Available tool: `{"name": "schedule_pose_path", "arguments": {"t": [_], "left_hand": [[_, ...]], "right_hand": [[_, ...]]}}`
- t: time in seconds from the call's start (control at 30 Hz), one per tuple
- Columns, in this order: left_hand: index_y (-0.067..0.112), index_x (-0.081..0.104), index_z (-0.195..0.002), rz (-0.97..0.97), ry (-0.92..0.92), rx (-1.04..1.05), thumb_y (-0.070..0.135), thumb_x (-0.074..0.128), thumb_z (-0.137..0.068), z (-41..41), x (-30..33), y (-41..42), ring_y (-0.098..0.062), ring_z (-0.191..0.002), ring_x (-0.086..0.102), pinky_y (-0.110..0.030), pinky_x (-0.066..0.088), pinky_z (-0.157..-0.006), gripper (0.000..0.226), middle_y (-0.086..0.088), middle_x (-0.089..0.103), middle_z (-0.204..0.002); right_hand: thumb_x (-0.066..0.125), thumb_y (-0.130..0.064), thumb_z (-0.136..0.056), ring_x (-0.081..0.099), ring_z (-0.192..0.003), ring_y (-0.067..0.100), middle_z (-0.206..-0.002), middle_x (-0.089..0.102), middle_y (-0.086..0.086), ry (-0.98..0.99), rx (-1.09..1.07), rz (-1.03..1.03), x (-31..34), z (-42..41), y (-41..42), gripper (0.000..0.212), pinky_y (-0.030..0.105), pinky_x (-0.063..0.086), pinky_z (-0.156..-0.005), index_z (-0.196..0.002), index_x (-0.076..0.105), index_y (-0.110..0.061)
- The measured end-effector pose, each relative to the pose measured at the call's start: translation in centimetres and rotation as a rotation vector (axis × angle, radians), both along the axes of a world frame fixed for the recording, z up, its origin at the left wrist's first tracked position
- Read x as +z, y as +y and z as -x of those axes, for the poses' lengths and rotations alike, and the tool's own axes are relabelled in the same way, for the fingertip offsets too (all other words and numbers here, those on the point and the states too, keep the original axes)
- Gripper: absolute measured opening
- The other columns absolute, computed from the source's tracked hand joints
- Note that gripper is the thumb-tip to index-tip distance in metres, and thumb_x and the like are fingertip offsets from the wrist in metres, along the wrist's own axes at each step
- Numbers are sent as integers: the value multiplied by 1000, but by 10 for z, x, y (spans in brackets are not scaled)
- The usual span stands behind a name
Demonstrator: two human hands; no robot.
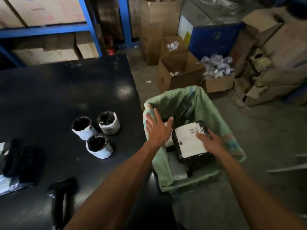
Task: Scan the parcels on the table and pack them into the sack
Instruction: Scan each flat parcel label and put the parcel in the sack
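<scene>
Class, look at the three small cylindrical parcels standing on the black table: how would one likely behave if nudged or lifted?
The cylindrical parcels stand upright on the black table; a sideways nudge would probably tip one, and once on its side it could roll. The wrapping looks crumpled and soft, so it may dent under a grip. Weight cannot be judged.

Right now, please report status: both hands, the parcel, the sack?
Left hand open at green woven sack rim. Right hand holds black-wrapped flat parcel with white label inside sack mouth. Three cylindrical wrapped parcels wait on black table. No obstruction.
</scene>
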State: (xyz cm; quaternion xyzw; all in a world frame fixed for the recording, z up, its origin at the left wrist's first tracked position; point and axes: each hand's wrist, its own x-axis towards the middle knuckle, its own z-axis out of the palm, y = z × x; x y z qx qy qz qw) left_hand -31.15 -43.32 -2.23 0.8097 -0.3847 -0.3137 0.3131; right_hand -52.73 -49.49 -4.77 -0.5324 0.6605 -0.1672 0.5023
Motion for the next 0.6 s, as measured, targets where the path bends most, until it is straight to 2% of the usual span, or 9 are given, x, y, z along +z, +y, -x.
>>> {"name": "schedule_pose_path", "arguments": {"t": [0.07, 0.13, 0.23, 0.27, 0.37, 0.43, 0.53, 0.6], "left_hand": [[10, -6, -160, -42, -71, 60, 57, 39, -101, 5, -12, -8, -48, -146, 17, -52, 18, -119, 88, -28, -4, -163], [1, -2, -158, -43, -175, 78, 53, 40, -102, 7, -19, -9, -50, -136, 37, -52, 34, -111, 87, -32, 8, -160], [-5, 4, -157, -7, -212, 78, 49, 35, -103, 3, -28, -7, -50, -131, 45, -55, 49, -100, 82, -35, 19, -157], [-4, 5, -157, 9, -224, 67, 49, 33, -103, 1, -29, -6, -50, -131, 45, -56, 50, -98, 81, -34, 22, -156], [6, 1, -159, 25, -143, 44, 43, 40, -103, -8, -27, -4, -45, -138, 36, -56, 42, -107, 77, -25, 17, -159], [7, -2, -159, 70, -170, 42, 41, 42, -104, -14, -29, 1, -45, -132, 44, -53, 48, -100, 78, -24, 22, -156], [10, -5, -159, 85, -162, 45, 39, 43, -105, -16, -32, 4, -41, -131, 47, -45, 47, -98, 78, -22, 25, -156], [13, -6, -160, 94, -158, 53, 39, 44, -105, -14, -32, 4, -40, -132, 46, -43, 46, -100, 78, -20, 24, -158]], "right_hand": [[78, -32, -89, 69, -107, 29, -124, 72, 9, 59, 35, -122, -28, 4, -4, 45, 41, 54, -99, -131, 68, -19], [76, -37, -89, 66, -113, 32, -130, 68, 10, 152, 138, -255, -46, -1, -4, 50, 39, 51, -102, -133, 66, -16], [74, -42, -91, 63, -118, 32, -133, 65, 13, 238, 296, -350, -67, -21, -6, 56, 38, 49, -103, -138, 61, -15], [73, -44, -91, 61, -122, 33, -137, 62, 12, 248, 327, -359, -73, -30, -7, 59, 38, 47, -105, -141, 58, -16], [68, -48, -93, 54, -130, 33, -147, 55, 9, 209, 373, -381, -90, -52, -4, 66, 39, 44, -109, -150, 50, -21], [66, -48, -94, 54, -130, 33, -148, 55, 8, 150, 353, -402, -103, -54, 2, 67, 44, 44, -110, -153, 43, -27], [61, -44, -99, 47, -138, 35, -156, 46, 11, 158, 384, -415, -119, -43, 14, 74, 49, 37, -116, -161, 22, -31], [56, -48, -101, 34, -147, 39, -164, 29, 16, 283, 415, -395, -130, -39, 20, 83, 50, 28, -120, -164, 6, -29]]}}
